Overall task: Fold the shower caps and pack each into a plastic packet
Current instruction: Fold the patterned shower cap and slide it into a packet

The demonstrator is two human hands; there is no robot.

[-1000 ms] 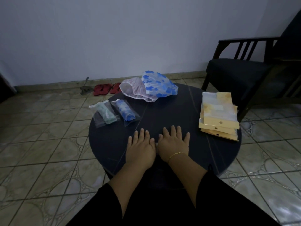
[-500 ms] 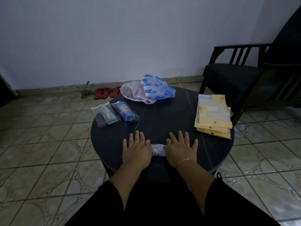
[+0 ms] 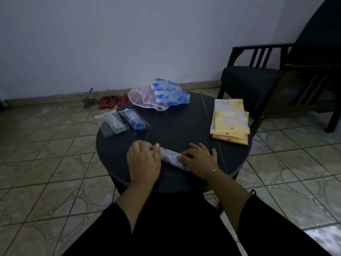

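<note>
Head view of a round dark table [image 3: 184,126] at which a person works with both bare hands. A folded shower cap [image 3: 170,158], white with faint blue print and rolled into a narrow strip, lies on the near part of the tabletop, running from upper left to lower right between the hands. The left hand [image 3: 143,161] covers the strip's left end; its fingers are curled over that end, with the thumb tip lying against the strip's far edge, so the hand grips the cap. The right hand [image 3: 198,158] rests on the strip's right end; its thumb and forefinger bend inward and pinch the cap's edge, while the remaining fingers lie spread and nearly flat on the tabletop. A thin gold bracelet [image 3: 212,171] circles the right wrist.

On the far left of the table lie two filled plastic packets side by side: one holding a green cap [image 3: 112,123] and one holding a blue cap [image 3: 134,120]. At the far edge sit two unfolded caps, touching: a pink cap [image 3: 144,99] and, partly over it, a blue-patterned cap [image 3: 169,94]. A stack of empty packets [image 3: 229,122] with yellow backing lies at the right edge. A dark armchair [image 3: 276,80] stands beyond on the right; red sandals [image 3: 110,101] lie by the wall.
</note>
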